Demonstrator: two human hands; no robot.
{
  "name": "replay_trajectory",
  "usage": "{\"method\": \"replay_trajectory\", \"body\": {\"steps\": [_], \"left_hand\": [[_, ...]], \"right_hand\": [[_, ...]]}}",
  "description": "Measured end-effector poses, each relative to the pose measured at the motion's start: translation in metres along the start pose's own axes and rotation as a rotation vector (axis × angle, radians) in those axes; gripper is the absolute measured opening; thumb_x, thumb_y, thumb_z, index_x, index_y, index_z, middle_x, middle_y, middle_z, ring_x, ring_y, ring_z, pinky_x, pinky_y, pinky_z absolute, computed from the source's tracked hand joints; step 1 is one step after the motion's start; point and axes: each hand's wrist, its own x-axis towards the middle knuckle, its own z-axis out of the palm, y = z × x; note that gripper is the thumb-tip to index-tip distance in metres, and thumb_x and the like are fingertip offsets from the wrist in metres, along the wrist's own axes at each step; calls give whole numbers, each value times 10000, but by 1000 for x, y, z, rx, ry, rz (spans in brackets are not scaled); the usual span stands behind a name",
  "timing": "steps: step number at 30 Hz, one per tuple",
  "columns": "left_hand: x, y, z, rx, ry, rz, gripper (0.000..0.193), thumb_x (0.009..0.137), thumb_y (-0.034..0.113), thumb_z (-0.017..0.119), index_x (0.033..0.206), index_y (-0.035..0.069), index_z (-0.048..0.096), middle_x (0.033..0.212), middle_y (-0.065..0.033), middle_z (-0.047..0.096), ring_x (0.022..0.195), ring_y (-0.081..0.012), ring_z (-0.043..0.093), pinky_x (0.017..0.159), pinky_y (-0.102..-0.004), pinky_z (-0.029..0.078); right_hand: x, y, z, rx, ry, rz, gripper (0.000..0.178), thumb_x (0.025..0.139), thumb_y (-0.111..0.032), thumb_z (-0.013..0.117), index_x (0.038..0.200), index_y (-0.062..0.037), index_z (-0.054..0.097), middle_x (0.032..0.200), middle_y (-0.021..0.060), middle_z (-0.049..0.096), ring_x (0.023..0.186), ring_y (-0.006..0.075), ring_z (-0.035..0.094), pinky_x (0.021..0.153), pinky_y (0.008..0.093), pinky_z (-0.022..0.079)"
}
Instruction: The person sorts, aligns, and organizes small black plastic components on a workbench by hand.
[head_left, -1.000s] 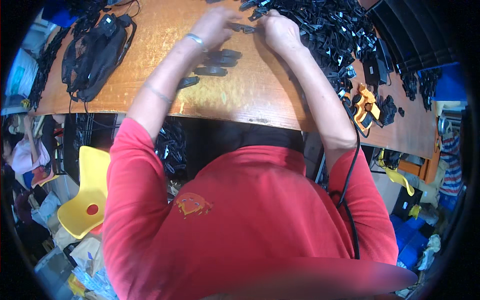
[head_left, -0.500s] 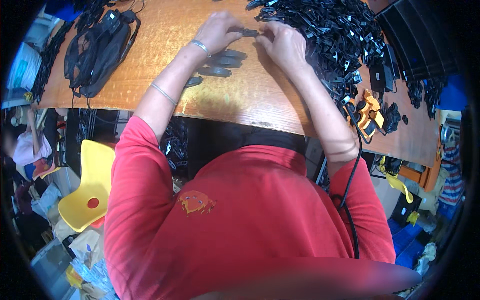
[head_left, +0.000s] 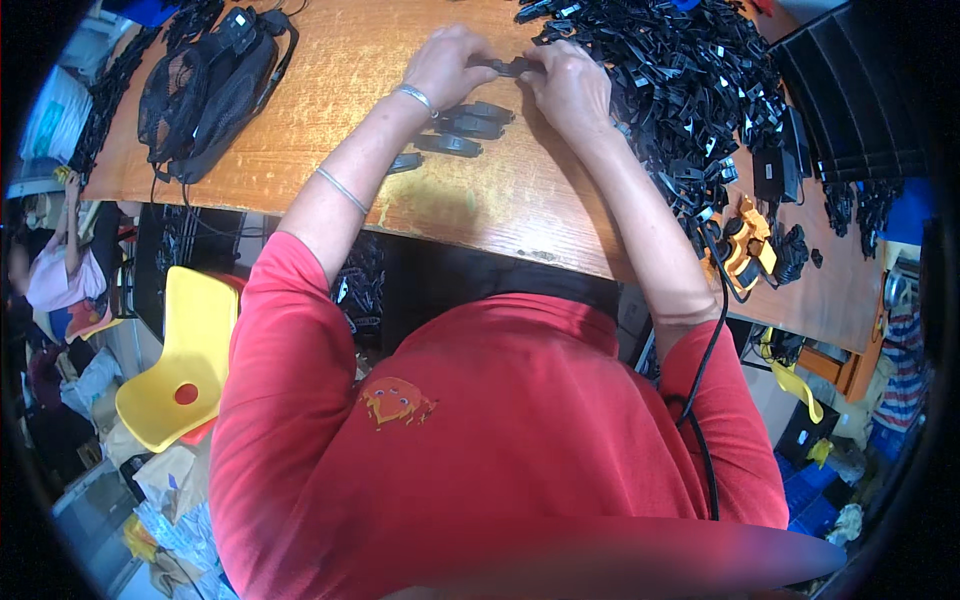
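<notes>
Both my hands are above the far part of the wooden table, pinching opposite ends of one small dark plastic piece (head_left: pixel 512 68). My left hand (head_left: pixel 445 72) has its thumb and fingers closed on the left end. On the right end, the fingers of my right hand (head_left: pixel 572 82) are closed as well. My fingertips partly hide the piece, and its exact kind is too small to make out. Several similar dark, flat, elongated pieces (head_left: pixel 447 146) lie on the table just nearer than my left hand, some under its wrist.
A large heap of small black plastic parts (head_left: pixel 690 95) covers the table's right side. Beside it are a black box-shaped adapter (head_left: pixel 772 175) and an orange-yellow tool (head_left: pixel 748 240) with a cable. A black mesh bag (head_left: pixel 205 95) lies left. A yellow chair (head_left: pixel 190 340) stands lower left.
The whole view has shifted slightly, so the table things appear a little further right. My left fingers, blurred before, have settled around the piece; both hands remain on it.
</notes>
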Motion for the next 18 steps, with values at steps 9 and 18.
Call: {"method": "replay_trajectory", "body": {"steps": [9, 18], "left_hand": [[-2, 1, 1, -44, 2, -7, 218, 872, 254, 833, 1034, 117, 783, 1031, -99, 689, 1045, -322, 665, 908, -446, 546], [8, -4, 3, -99, -33, 73, 196, 868, 191, 838, 1015, 81, 770, 1009, -121, 684, 1027, -349, 666, 906, -437, 545]], "right_hand": [[4, 19, 2, -23, -146, 3, 188, 838, -184, 827, 986, -71, 802, 988, 154, 732, 911, 371, 746, 818, 485, 596], [22, 14, 15, -79, -210, -157, 167, 841, -206, 764, 945, -81, 799, 949, 119, 726, 888, 360, 738, 785, 469, 594]]}}
